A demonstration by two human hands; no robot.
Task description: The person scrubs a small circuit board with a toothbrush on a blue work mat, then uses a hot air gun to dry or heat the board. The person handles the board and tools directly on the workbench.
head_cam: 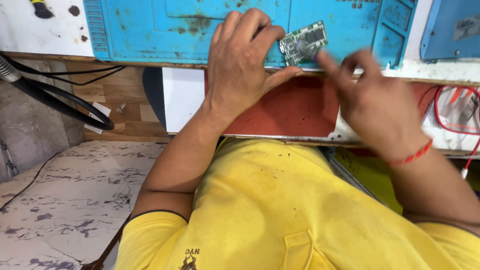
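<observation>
Pinching a small green circuit board [303,42] by its 9 o'clock edge, the left hand [243,65] has thumb and fingers closed on it, holding it over the near edge of a blue work mat [150,30]. At 3 o'clock of the board, the right hand [372,102] is blurred, its fingertips [325,59] touching or just beside the board's lower corner; whether it grips anything I cannot tell. A red thread band [412,156] circles that wrist. At 9 o'clock of the arms, a black cable [60,102] loops against a wooden panel.
</observation>
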